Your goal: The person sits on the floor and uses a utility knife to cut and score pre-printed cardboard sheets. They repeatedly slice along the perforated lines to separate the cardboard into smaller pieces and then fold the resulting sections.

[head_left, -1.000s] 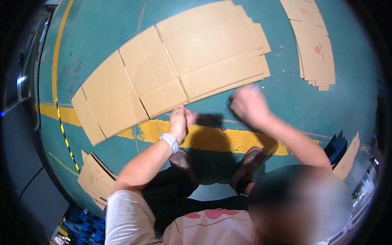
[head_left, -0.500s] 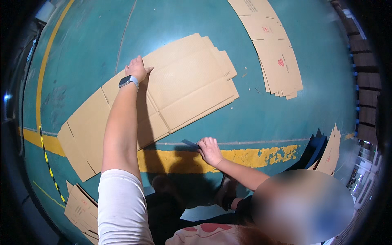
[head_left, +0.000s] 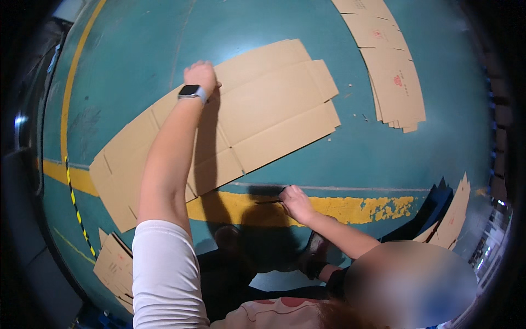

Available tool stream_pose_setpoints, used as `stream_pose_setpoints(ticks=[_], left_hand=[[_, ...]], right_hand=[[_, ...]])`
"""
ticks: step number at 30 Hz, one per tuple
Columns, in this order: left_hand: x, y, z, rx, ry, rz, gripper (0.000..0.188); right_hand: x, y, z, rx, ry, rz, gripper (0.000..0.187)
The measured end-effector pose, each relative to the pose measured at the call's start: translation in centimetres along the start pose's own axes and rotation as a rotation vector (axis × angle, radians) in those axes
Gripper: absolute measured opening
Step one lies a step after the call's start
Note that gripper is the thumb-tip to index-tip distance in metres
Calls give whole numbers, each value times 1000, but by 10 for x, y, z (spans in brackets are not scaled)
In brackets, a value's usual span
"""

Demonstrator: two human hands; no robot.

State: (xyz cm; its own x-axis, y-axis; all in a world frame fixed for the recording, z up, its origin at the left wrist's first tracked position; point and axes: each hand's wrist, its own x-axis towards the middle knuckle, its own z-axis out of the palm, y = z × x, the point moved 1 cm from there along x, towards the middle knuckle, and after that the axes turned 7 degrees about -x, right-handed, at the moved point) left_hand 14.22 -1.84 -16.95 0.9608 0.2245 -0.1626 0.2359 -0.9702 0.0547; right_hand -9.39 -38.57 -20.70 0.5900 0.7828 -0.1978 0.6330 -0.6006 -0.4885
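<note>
A flattened brown cardboard box [head_left: 274, 104] lies aslant on the green floor, with fold lines and slots across it. At its far edge is my left hand [head_left: 201, 75], fingers curled over the edge and thumb against the board; the fingertips are hidden. My left wrist wears a watch [head_left: 190, 91] with a pale strap. Nearer to me, above the yellow floor stripe and apart from the cardboard, my right hand [head_left: 298, 204] is closed on a thin, dark, blade-like tool [head_left: 267, 202] pointing left. Its exact kind is unclear.
Further flattened boxes [head_left: 399, 82] with red print lie stacked at the far right. More cardboard lies at the lower left [head_left: 116, 266] and stands at the right [head_left: 452, 214], beside a dark blue object [head_left: 438, 204]. My shoes [head_left: 315, 247] are near the yellow stripe [head_left: 361, 209].
My left hand's fingers, spread before, are now curled at the cardboard's edge. The layers at the cardboard's right end look less offset. The tool in my right hand has turned. The whole view has shifted slightly.
</note>
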Motion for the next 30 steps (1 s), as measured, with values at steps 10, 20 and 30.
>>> stream_pose_setpoints(ticks=[10, 20, 30], left_hand=[[-19, -60, 7, -106, -216, -161, 68], [-36, -76, 5, -55, -229, -107, 77], [-109, 34, -133, -523, -296, 367, 40]], right_hand=[[75, -8, -58, 357, 89, -113, 14], [110, 5, -39, 581, 22, -46, 17], [71, 34, -119, 698, -129, 17, 15]])
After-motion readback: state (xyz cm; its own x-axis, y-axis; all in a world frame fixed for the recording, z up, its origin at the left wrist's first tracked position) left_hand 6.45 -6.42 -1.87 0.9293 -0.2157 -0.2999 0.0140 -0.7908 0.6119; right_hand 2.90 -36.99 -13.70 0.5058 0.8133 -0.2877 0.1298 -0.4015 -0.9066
